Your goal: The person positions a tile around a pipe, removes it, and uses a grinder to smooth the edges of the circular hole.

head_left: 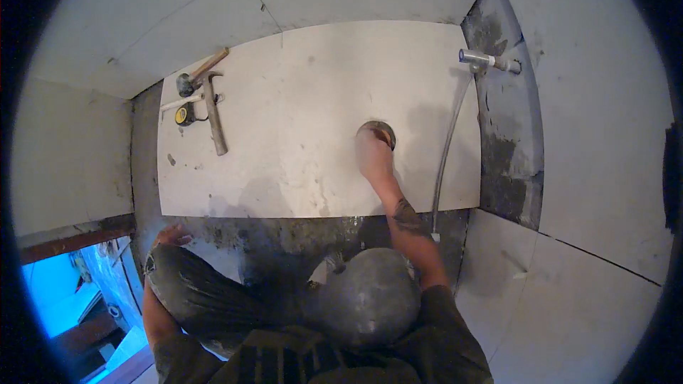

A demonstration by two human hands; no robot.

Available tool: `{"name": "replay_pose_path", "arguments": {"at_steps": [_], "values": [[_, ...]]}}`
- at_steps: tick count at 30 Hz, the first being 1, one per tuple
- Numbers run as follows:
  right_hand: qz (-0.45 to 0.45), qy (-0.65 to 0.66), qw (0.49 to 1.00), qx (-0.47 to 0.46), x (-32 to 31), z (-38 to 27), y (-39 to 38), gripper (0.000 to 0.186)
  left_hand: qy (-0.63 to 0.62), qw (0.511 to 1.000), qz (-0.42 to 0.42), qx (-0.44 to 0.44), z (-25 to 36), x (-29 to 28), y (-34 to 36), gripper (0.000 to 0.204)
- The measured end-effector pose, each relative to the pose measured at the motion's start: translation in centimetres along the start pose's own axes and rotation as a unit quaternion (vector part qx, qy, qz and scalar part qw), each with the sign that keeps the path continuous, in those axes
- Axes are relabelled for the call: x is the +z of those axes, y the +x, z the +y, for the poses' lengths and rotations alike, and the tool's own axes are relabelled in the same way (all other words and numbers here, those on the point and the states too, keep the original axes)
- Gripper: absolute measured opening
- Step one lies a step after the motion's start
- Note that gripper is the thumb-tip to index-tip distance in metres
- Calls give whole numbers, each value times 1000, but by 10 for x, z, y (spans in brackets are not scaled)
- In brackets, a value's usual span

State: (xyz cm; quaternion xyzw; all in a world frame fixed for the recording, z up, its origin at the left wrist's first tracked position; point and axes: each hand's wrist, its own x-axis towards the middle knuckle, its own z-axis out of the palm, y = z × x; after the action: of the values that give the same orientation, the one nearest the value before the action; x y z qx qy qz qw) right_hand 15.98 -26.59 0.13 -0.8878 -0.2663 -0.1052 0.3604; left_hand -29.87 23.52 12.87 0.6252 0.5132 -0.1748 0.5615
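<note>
The left hand [171, 235] rests low on the dark floor beside the knee, fingers spread, holding nothing. Further up, a hammer [213, 110] and mallet [200, 72] lie on the large pale tile [299, 163]. The right hand [373, 153] presses at the round hole [378, 131] in the tile; its blurred fingers make the grip impossible to tell.

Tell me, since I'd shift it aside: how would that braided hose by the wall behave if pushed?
The hose would probably bend and swing, as it hangs in a slack curve. Its top looks fixed to the valve, so it likely pivots there. The metal braid probably feels slick.
</note>
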Motion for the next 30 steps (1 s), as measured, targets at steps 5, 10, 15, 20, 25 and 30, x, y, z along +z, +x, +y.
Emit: {"name": "replay_pose_path", "arguments": {"at_steps": [5, 10, 15, 20, 25, 30], "values": [[-14, -8, 997, 76, 6, 5, 15, 18, -97, 991, 87, 11, -10, 6, -11, 55], [-95, -29, 988, 117, 2, 11, 26, 21, 141, 976, -43, 163, 21, 24, -24, 57], [-121, -15, 986, 118, 9, 5, 28, 21, -56, 994, 78, -44, 30, 23, -42, 58], [-128, -12, 986, 109, 13, 9, 26, 21, 17, 999, -14, 39, 30, 23, -43, 58], [-125, -39, 990, 55, 10, 6, 17, 21, -30, 999, 27, 18, 26, 22, -37, 56], [-75, 14, 997, -22, 6, 5, 8, 19, 51, 998, 38, -12, 30, 22, -27, 66]]}}
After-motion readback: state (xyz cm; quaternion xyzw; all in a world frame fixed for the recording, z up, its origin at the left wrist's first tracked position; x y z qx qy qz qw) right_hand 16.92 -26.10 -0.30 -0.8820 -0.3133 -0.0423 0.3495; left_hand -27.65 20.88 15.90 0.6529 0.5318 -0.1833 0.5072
